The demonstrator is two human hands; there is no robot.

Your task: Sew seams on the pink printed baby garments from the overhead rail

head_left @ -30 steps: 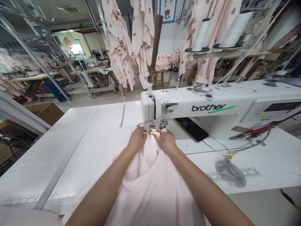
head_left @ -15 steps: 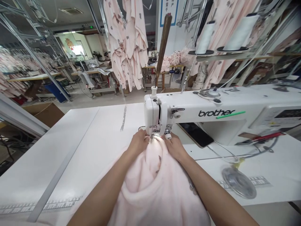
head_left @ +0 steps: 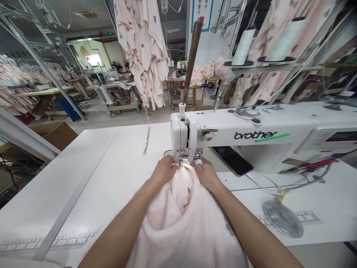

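A pale pink fleece garment (head_left: 184, 227) with small dark motifs hangs in folds between my arms. Its upper edge lies under the needle and presser foot of a white sewing machine (head_left: 223, 126). My left hand (head_left: 165, 168) grips the cloth just left of the needle, fingers closed. On the other side my right hand (head_left: 205, 172) is closed on the same cloth, its fingertips partly hidden behind the machine's head. The machine's lamp lights the fabric at the needle.
A black phone (head_left: 232, 160) lies under the machine arm. To the right rests a clear round plastic dish (head_left: 282, 219). Thread cones (head_left: 244, 47) stand above the machine. Pink printed pieces (head_left: 143, 52) hang ahead, beside an upright wooden stick (head_left: 192, 56). A ruler strip (head_left: 67, 242) marks the table.
The hanging pink pieces have swung left. My hands stay at either side of the needle, with almost no visible shift in the cloth.
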